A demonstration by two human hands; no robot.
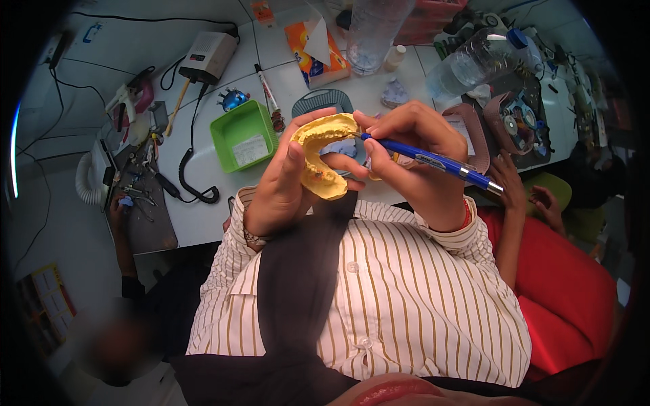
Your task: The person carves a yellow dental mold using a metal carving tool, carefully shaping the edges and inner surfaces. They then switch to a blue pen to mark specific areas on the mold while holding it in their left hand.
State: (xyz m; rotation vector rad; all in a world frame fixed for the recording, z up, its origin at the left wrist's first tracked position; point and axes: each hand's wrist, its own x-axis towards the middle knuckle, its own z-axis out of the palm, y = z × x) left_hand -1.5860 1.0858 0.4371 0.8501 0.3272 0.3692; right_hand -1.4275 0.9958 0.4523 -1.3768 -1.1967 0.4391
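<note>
A yellow, horseshoe-shaped dental cast is held up over the near edge of the table, its row of teeth showing. My left hand grips it from the left side, thumb along the outer wall and fingers behind. Between the fingertips of my right hand is a blue mechanical pencil, slanting down to the right. Its tip meets or nearly meets the upper right end of the cast. A pale piece lies partly hidden behind my right fingers; its kind cannot be made out.
Beyond my hands stand a green tray, a grey-green basket, a tissue pack and clear bottles. A handpiece control box with a coiled cord sits left. Pink baskets stand right. Co-workers' hands are at both sides.
</note>
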